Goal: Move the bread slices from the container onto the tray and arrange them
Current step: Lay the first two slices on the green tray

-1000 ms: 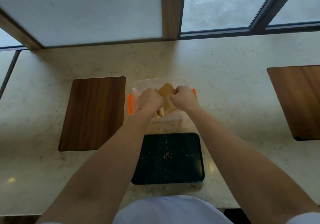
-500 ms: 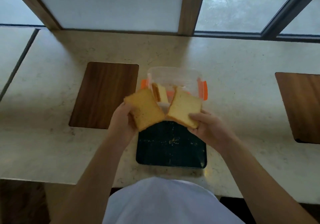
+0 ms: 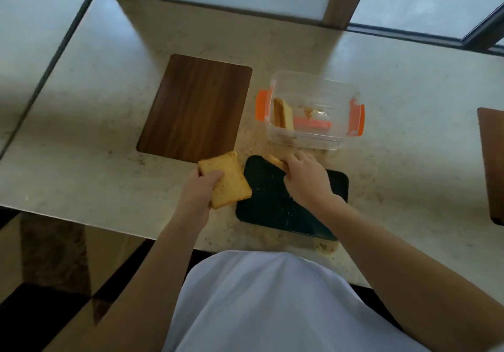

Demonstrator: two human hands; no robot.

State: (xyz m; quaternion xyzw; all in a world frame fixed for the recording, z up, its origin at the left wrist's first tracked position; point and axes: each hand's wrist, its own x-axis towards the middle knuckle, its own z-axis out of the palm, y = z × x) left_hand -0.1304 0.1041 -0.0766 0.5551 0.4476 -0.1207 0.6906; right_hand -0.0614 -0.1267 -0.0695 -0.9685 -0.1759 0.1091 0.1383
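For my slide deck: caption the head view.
Left hand holds a bread slice; right hand lowers another onto the dark tray.

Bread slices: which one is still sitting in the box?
The slice standing on edge against the left wall of the clear box. The other two are out: one in the left hand, one under the right hand at the dark tray.

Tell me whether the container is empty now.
No: at least one bread slice stands on edge at the left end of the clear container.
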